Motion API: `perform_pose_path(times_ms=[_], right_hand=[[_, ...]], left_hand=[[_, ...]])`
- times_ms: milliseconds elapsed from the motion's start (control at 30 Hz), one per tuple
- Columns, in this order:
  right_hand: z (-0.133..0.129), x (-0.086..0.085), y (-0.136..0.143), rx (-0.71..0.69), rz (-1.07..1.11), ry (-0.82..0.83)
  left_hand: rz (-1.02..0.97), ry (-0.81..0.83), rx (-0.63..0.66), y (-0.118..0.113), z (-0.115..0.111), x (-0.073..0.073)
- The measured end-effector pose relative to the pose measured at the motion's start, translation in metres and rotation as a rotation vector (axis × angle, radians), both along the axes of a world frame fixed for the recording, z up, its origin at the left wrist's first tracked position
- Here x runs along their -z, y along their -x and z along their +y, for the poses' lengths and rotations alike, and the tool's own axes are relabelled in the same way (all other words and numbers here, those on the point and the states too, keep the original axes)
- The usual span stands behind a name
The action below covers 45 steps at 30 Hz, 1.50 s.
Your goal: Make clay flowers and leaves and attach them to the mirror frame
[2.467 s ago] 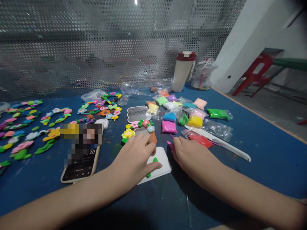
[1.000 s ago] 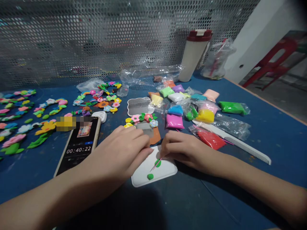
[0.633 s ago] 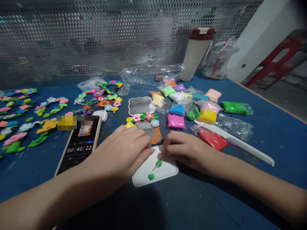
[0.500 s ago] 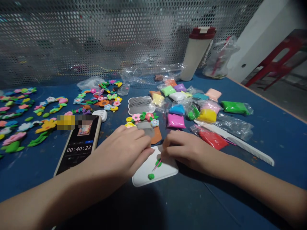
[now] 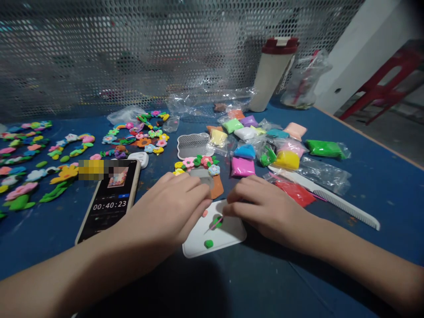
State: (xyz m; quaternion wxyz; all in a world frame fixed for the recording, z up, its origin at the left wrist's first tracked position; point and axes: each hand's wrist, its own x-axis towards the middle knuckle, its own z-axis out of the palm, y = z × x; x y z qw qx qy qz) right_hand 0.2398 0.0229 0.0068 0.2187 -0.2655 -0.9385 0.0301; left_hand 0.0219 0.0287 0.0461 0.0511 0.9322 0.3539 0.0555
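My right hand is closed on a thin pink clay tool, whose tip slants down to the left over a white board. A flat green piece of clay lies under the tool, and a small green lump sits near the board's front edge. Over the board's left side my left hand is curled, fingers pressed together; what they hold, if anything, is hidden. A small pink clay bit shows by its thumb. Behind the hands lies a mirror trimmed with clay flowers.
A phone showing a timer lies left, with several clay-flower pieces beyond it. Bagged coloured clay, a white comb and a framed mirror lie behind and right. A tumbler stands by the perforated metal panel.
My right hand has shifted slightly and its fingers have lifted a little, moving the tool tip leftward. My left thumb has drawn back, and the pink bit now shows. The phone timer advanced one second.
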Motion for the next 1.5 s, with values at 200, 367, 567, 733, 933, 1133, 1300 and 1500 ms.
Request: perform_pose_path(times_ms=[200,367,567,733,933,1133,1300,1500], right_hand=[[-0.007,0.000,0.004,0.137,0.054,0.303],[-0.014,-0.001,0.008,0.123,0.054,0.414],[-0.016,-0.004,0.007,0.133,0.070,0.461],[-0.013,-0.008,0.001,0.157,0.138,0.452],[-0.012,-0.010,-0.004,0.257,0.121,0.477],[-0.010,-0.008,-0.002,0.260,0.266,0.467],[-0.008,-0.014,-0.001,0.293,0.365,0.557],[-0.010,-0.013,-0.004,0.230,0.591,0.838]], left_hand=[[-0.015,0.020,-0.039,-0.001,0.000,0.007],[0.049,0.077,0.027,-0.009,-0.004,0.022],[-0.008,0.056,0.049,-0.012,-0.005,0.027],[-0.016,0.068,0.042,-0.010,-0.004,0.025],[0.050,0.170,-0.063,-0.005,-0.002,0.014],[0.113,0.216,-0.050,-0.004,0.004,0.010],[0.068,0.222,-0.012,-0.004,0.003,0.011],[0.138,0.170,0.025,-0.004,0.000,0.010]])
